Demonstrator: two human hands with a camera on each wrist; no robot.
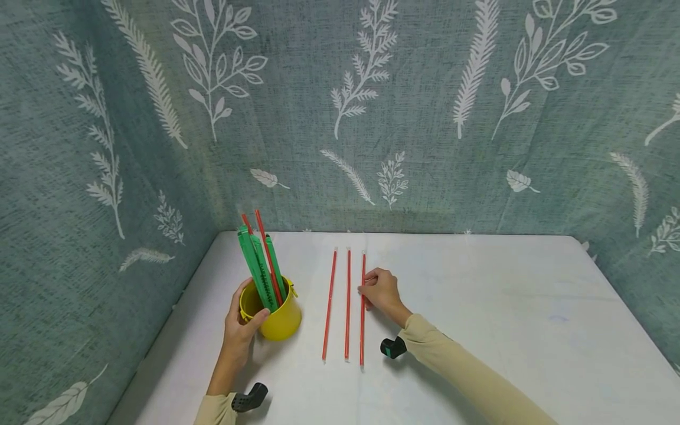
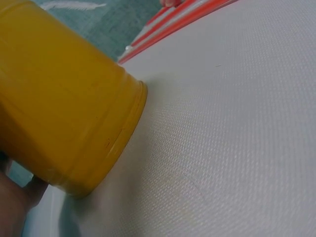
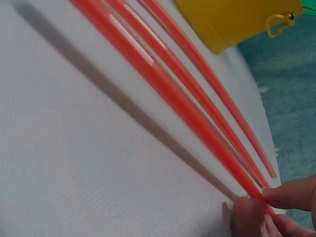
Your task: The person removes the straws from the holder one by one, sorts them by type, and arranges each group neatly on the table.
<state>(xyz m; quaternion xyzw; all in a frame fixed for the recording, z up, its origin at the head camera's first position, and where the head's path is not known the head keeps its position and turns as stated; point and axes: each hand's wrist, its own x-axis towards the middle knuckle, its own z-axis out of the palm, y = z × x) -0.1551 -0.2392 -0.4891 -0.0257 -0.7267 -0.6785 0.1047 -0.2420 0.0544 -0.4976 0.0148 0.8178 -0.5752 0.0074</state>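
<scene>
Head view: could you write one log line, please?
left hand: grips yellow bucket; right hand: pinches red stick; table: two more sticks

Open worktop [image 1: 520, 295] is stretching across the frame's right side, while the right sleeve [image 1: 470, 372] is crossing lower right, and the yellow bucket [image 1: 283, 321] and three red sticks [image 1: 347, 307] are obstructing lower centre-left and centre.

Across your white table [image 1: 504, 319], two red sticks [image 1: 347, 307] lie just apart, running frontward from near the far edge; your yellow bucket [image 1: 285, 321] stands closer to the left edge.
</scene>
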